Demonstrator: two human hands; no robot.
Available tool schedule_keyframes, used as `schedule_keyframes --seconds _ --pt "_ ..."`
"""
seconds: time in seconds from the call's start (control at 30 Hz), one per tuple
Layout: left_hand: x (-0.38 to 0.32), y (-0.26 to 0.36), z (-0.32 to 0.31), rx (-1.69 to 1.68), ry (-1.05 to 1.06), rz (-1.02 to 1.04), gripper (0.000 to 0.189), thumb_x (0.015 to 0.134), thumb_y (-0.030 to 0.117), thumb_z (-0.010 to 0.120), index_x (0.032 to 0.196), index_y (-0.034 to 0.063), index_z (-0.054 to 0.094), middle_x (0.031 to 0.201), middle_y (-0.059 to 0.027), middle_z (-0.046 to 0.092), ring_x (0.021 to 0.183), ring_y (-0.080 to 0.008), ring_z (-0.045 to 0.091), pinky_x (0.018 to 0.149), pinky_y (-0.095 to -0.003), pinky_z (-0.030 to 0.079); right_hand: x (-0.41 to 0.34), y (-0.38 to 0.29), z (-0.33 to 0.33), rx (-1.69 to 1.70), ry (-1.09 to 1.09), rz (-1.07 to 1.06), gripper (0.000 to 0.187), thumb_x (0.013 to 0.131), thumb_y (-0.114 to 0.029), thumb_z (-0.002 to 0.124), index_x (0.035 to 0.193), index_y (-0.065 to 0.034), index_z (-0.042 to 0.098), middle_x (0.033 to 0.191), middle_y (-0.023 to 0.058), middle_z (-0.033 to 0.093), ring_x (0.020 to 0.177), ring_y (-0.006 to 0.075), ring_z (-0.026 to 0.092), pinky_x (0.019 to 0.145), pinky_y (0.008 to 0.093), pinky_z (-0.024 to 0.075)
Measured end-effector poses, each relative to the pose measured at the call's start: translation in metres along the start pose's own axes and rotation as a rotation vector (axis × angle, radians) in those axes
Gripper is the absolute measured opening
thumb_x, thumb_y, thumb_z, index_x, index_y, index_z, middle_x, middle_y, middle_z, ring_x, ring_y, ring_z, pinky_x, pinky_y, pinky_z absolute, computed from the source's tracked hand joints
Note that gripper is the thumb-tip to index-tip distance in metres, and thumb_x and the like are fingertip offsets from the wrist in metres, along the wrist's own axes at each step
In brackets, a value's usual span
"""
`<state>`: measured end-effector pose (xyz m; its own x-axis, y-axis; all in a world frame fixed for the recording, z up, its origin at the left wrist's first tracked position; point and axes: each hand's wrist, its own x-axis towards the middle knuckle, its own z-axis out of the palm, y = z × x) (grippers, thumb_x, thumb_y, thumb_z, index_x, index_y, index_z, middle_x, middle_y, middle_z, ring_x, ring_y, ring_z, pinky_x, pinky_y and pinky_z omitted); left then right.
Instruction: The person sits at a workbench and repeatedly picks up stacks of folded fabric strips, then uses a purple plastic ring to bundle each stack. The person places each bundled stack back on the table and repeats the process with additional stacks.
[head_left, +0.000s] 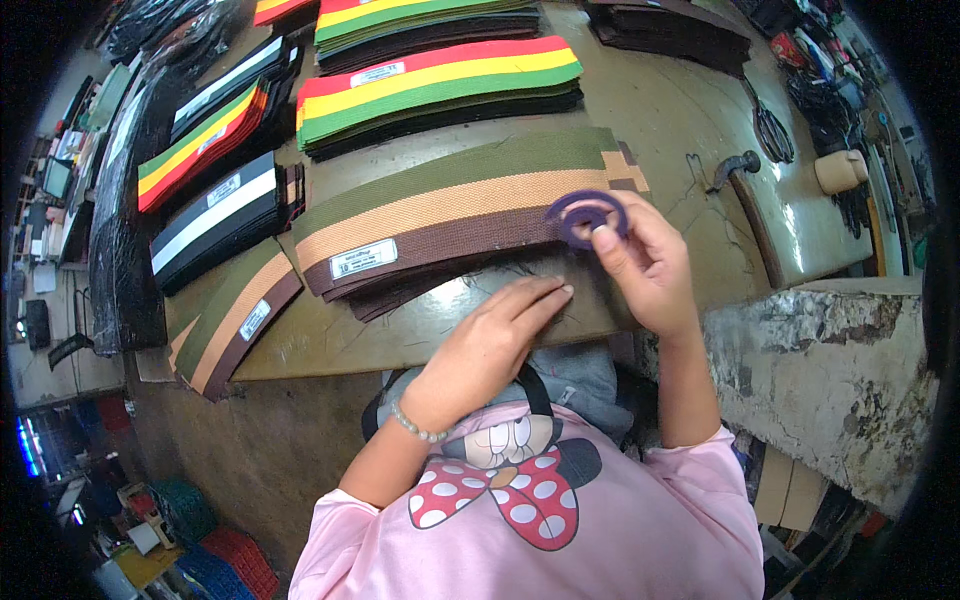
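Observation:
My right hand (645, 262) grips a coil of dark purple strap or tape (589, 219) between thumb and fingers, over the right end of a stack of webbing strips striped olive, tan and brown (450, 199). A white label (364, 259) with writing lies on that stack's lower left. My left hand (487, 345) rests palm down at the table's near edge, below the stack, fingers together and pointing right. Nothing shows in it, though its palm is hidden. Loose dark threads (517, 274) lie between the stack and the left fingertips.
Red, yellow and green strips (442, 90) are stacked behind; black and white strips (217, 217) lie left. Shorter striped strips (240, 322) overhang the near-left edge. At right are scissors (769, 124), a hammer head (735, 169) and a tan roll (841, 172). A peeling ledge (825, 375) adjoins the table.

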<state>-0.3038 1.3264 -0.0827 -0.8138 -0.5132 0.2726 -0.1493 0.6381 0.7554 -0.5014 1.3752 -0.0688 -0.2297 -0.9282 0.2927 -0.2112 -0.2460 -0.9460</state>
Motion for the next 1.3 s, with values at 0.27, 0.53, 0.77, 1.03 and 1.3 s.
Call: schedule_keyframes --seconds 0.27,0.53,0.77,1.03,1.3 --pt "-0.029 0.016 -0.091 0.223 0.284 -0.286 0.018 0.078 0.005 0.076 0.096 0.0022 0.071 0.091 -0.0121 0.071 0.084 -0.0265 0.070 0.074 -0.0363 0.056 -0.060 0.000 0.026 -0.032 0.196 -0.005 0.032 0.107 -0.028 0.041 0.109 0.0023 0.051 0.109 0.0183 0.065 0.100 0.0252 0.064 0.092 0.0384 0.0517" --pt "-0.013 -0.023 -0.122 0.236 0.115 -0.198 0.032 0.081 0.017 0.077 0.112 0.0077 0.074 0.125 -0.0136 0.067 0.131 -0.0363 0.052 0.112 -0.0447 0.038 -0.082 0.019 0.095 -0.569 -0.290 -0.185 0.040 0.092 -0.012 0.057 0.129 0.0020 0.052 0.138 0.0170 0.055 0.126 0.0359 0.054 0.110 0.0493 0.0400" --pt "-0.006 -0.006 -0.121 0.372 0.179 -0.109 0.016 0.086 0.004 0.068 0.101 0.0026 0.070 0.109 -0.0110 0.071 0.116 -0.0312 0.062 0.112 -0.0491 0.036 -0.084 0.045 -0.078 -0.760 0.175 -0.055 0.031 0.095 -0.013 0.051 0.122 0.0011 0.057 0.117 0.0193 0.066 0.111 0.0372 0.062 0.101 0.0451 0.0471" --pt "-0.057 0.036 -0.187 1.170 0.712 -0.337 0.040 0.078 0.003 0.060 0.112 0.0206 0.071 0.093 0.0015 0.066 0.102 -0.0197 0.059 0.115 -0.0548 0.017 -0.046 0.053 -0.139 -0.692 0.757 0.031 0.034 0.107 -0.029 0.042 0.109 0.0016 0.056 0.100 0.0177 0.063 0.093 0.0312 0.058 0.087 0.0358 0.0446" --pt "-0.146 -0.095 -0.219 0.997 0.411 -1.108 0.018 0.089 0.020 0.062 0.102 0.0219 0.073 0.107 0.0034 0.068 0.112 -0.0193 0.058 0.113 -0.0633 0.015 0.008 0.086 -0.172 -1.463 0.387 0.059 0.034 0.106 -0.029 0.043 0.105 0.0010 0.058 0.107 0.0178 0.058 0.103 0.0356 0.052 0.094 0.0459 0.0400"
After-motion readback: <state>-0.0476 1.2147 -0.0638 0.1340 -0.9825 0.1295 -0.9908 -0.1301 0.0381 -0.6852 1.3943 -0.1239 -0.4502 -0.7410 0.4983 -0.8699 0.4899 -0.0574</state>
